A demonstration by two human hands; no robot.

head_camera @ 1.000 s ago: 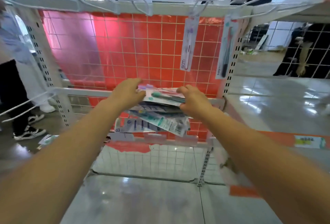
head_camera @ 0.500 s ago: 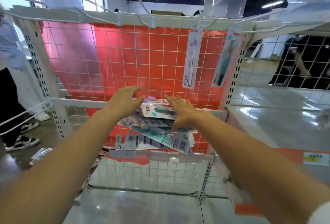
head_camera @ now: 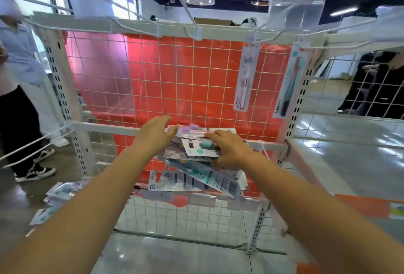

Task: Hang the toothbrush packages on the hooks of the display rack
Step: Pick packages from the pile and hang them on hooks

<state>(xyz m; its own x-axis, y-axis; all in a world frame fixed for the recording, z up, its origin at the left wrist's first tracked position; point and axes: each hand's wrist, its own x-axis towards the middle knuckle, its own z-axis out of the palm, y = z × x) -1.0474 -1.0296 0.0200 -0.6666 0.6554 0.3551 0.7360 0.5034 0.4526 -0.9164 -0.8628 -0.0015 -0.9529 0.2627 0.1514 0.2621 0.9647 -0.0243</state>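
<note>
Two hands reach out over a messy stack of toothbrush packages [head_camera: 197,160]. The left hand [head_camera: 156,135] pinches the near end of the top package [head_camera: 188,132], the one with pink and purple brush heads. Its thumb and fingers are bent around the edge. The right hand [head_camera: 229,150] lies just to the right of it, fingers spread and curled down over a package with a green brush [head_camera: 203,148], holding it from on top. More packages poke out under both hands and hang down toward the person.

Up and to the right of the right hand, two packages already hang from white hooks. One is a white package [head_camera: 246,79] with a pink brush. The other is a package with dark brushes [head_camera: 289,85], farther right. Behind the hands is the display rack [head_camera: 164,72] with its white wire grid and red backing. Up and left of the left hand, an empty hook [head_camera: 188,14] sticks out from the top bar.

Far to the left, below the left arm, more packages [head_camera: 59,192] lie on the floor, near a person's black and white shoes [head_camera: 36,172].
</note>
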